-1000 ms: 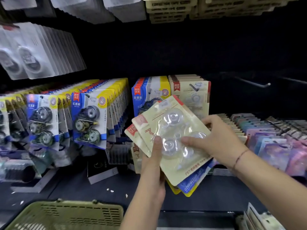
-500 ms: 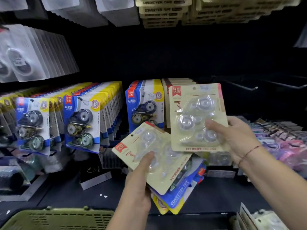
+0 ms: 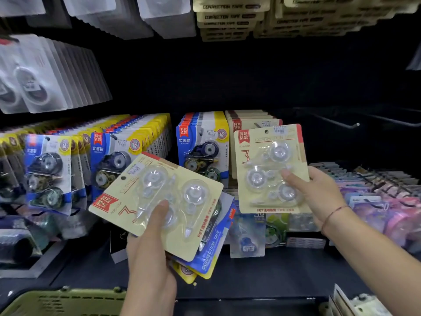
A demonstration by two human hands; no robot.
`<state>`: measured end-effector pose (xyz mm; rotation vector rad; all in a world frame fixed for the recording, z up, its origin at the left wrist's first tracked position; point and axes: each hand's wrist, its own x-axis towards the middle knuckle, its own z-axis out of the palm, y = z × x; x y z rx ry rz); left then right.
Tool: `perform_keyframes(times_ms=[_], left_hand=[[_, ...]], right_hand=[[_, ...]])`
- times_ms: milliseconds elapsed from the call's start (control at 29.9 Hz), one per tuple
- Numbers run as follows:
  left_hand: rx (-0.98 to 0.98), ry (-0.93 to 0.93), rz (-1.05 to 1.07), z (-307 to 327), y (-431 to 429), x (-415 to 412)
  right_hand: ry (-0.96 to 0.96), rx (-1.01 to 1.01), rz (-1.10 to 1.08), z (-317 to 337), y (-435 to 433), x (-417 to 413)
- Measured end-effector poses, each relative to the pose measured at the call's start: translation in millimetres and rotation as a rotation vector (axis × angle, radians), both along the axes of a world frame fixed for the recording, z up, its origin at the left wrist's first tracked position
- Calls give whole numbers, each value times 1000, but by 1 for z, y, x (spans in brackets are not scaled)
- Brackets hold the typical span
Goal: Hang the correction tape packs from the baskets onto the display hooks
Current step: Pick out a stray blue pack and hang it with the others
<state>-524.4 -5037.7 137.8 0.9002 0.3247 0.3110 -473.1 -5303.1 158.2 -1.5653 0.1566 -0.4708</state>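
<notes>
Right hand [image 3: 319, 197]: pinches one cream correction tape pack [image 3: 271, 167], upright, in front of the hanging cream row [image 3: 248, 120]. Left hand [image 3: 150, 252]: thumb clamped over a tilted fanned stack of packs [image 3: 159, 201], cream on top, blue-yellow beneath. Green basket [image 3: 63, 302]: bottom left edge.

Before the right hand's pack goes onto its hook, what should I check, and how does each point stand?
1. Right hand grips the pack: ok, thumb on the front, fingers behind.
2. Pack upright, hole at the top: ok.
3. Pack matches the beige row behind it: ok, same card colour and red label.
4. Hole lined up with the hook tip: cannot tell, the pack hides that hook.
5. Room left on that hook: cannot tell.
6. Left hand holds the stack securely: ok, thumb presses on top, though the packs are fanned.
</notes>
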Motion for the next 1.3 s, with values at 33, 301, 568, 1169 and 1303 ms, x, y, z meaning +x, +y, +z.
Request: perform_keyframes(times_ms=[33, 301, 568, 1169, 1303], left_hand=[[0, 0, -6, 1, 0, 0], [-15, 3, -72, 2, -5, 4], [-33, -33, -220, 0, -9, 7], [63, -12, -356, -5, -24, 9], [85, -25, -359, -8, -25, 8]], right_hand=[[-7, 2, 1, -1, 2, 0], [24, 37, -61, -3, 9, 13], [201, -61, -169, 0, 5, 61], [165, -587, 357, 18, 75, -38], [263, -556, 260, 5, 73, -36]])
